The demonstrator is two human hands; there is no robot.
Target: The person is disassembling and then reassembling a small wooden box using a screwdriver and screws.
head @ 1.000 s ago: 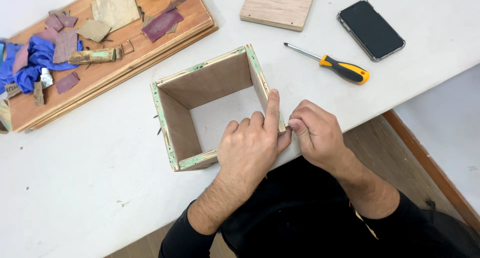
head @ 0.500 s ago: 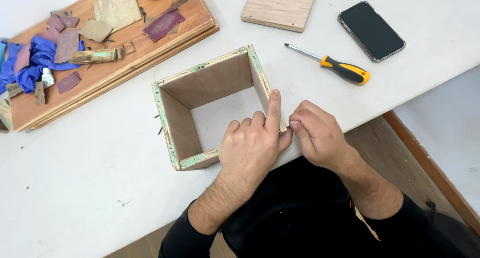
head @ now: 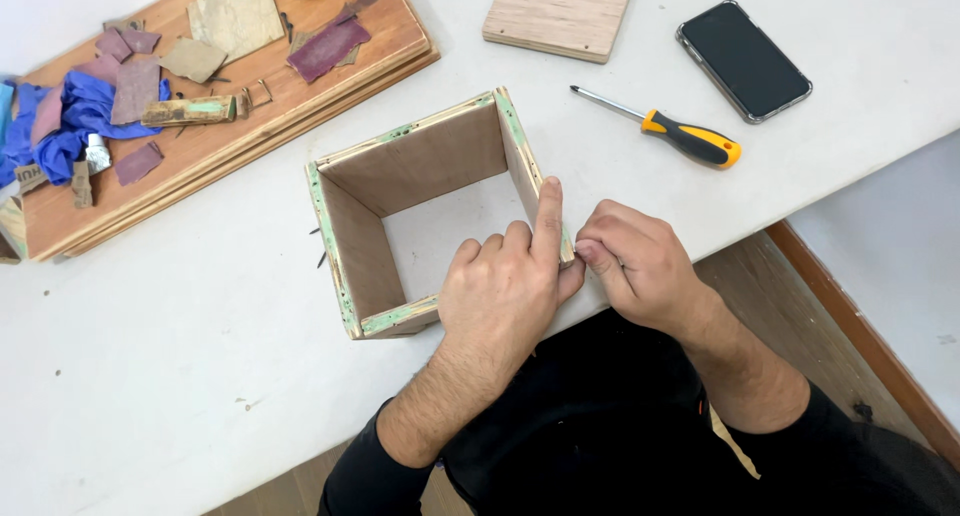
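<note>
Change since a second ago: almost none; left hand (head: 505,291) stays on the near right corner of the open wooden frame (head: 430,211), index finger a little straighter along the right wall's top edge; right hand (head: 635,261) keeps its place. Reading: the hands are steadying the work at that corner, not shifting the frame

Left hand: at 6 o'clock of the frame, palm down, index extended toward 12 o'clock, other fingers curled over the near wall; it presses rather than grasps

Right hand: at 3 o'clock of the left, just outside the corner, fingers folded tight, thumb and fingertips pinched together against the wood; whether something small sits in the pinch cannot be told

Frame: four-sided, bottomless, green-stained edges, standing on the white table (head: 180,376) near its front edge

Beyond, at 1 o'clock: screwdriver (head: 670,131), yellow and black handle. At 2 o'clock: dark phone (head: 743,61). At 12 o'clock: small plywood board (head: 560,14). At 10 o'clock: long wooden plank (head: 290,106) bearing sandpaper scraps (head: 325,48) and blue cloth (head: 85,111)
</note>
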